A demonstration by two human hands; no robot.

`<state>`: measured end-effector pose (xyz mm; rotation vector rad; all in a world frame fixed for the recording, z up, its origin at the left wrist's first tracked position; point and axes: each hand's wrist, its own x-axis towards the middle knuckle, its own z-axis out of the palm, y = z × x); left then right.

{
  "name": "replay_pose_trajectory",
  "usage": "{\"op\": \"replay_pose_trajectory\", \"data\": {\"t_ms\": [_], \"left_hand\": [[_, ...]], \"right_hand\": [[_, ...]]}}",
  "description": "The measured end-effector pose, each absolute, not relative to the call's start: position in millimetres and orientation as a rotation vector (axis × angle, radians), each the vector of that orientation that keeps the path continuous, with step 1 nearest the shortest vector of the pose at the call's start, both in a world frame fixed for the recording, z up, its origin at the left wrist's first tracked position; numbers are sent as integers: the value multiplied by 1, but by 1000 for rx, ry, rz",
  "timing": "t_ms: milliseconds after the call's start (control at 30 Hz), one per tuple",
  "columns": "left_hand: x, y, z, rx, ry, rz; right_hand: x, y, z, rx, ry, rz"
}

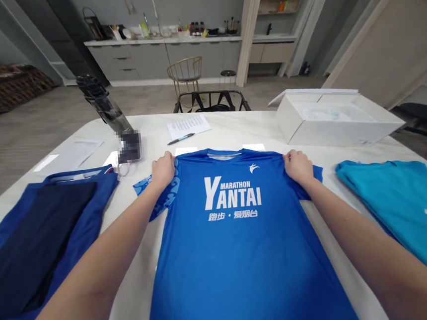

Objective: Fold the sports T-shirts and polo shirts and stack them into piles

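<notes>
A blue T-shirt [240,257] with white "Yantai Marathon" lettering lies spread face up on the white table, its collar away from me. My left hand [164,169] is closed on the shirt's left shoulder, beside the light-blue patterned sleeve. At the opposite shoulder, my right hand [299,165] pinches the fabric near the other sleeve. Both forearms reach over the sides of the shirt. The lower hem runs out of view at the bottom.
Folded dark and blue clothing [54,223] lies left; a folded teal garment [403,188] lies right. Behind are an open white box [345,128], a printed sheet [191,124], a pen [180,138] and a dark upright object [107,107]. A black chair [212,100] stands beyond the table.
</notes>
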<state>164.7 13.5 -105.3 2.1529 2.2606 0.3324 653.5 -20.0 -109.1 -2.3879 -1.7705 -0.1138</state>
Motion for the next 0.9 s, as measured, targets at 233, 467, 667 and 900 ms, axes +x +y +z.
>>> {"op": "replay_pose_trajectory", "data": {"t_ms": [233,467,667,900], "left_hand": [[184,37,-97,2255,1979,329],[202,65,-99,2182,1986,269],[205,92,-100,2324,2034,343],[205,124,-100,2294,2144,335]], "right_hand": [[621,13,-92,-2129,-1975,39],[597,49,-98,-2253,-1988,252],[588,74,-105,-2201,-1956,73],[572,114,-107,-2174,-1934,1]]}}
